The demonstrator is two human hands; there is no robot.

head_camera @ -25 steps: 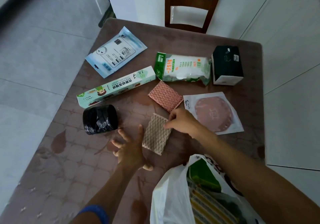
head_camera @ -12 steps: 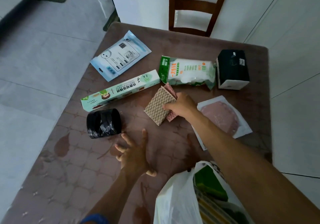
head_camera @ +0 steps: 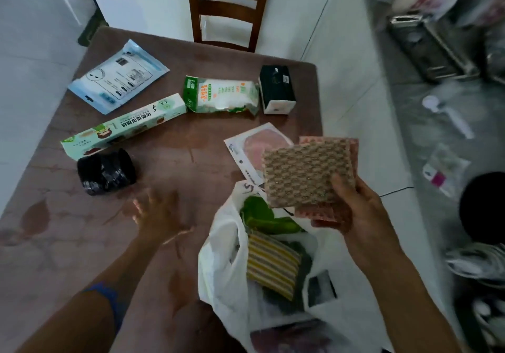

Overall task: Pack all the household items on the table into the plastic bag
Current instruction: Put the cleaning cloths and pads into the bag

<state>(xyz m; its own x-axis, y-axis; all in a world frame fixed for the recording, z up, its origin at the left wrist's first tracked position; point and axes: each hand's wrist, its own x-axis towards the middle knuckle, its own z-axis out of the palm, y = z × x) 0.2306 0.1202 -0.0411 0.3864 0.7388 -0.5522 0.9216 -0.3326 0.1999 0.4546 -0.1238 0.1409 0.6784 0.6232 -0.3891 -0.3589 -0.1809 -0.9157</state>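
Note:
My right hand (head_camera: 358, 210) grips two scouring pads stacked together, a beige one (head_camera: 303, 172) in front and a pink one (head_camera: 318, 213) behind, held above the mouth of the white plastic bag (head_camera: 224, 270). The bag stands open at the table's near edge with a green cloth (head_camera: 262, 217) and a striped yellow cloth (head_camera: 270, 265) inside. My left hand (head_camera: 158, 216) hovers open and blurred over the brown table (head_camera: 68, 243), left of the bag, holding nothing.
On the table lie a black roll (head_camera: 106, 170), a long green box (head_camera: 123, 127), a blue pouch (head_camera: 117, 76), a white-green packet (head_camera: 221, 95), a black box (head_camera: 276, 88) and a flat pack with a pink disc (head_camera: 254, 147). A wooden chair (head_camera: 226, 8) stands behind.
My right hand stacked the beige pad on the pink one, lifted both off the table and carried them right and toward me, over the bag. The left hand stayed roughly where it was.

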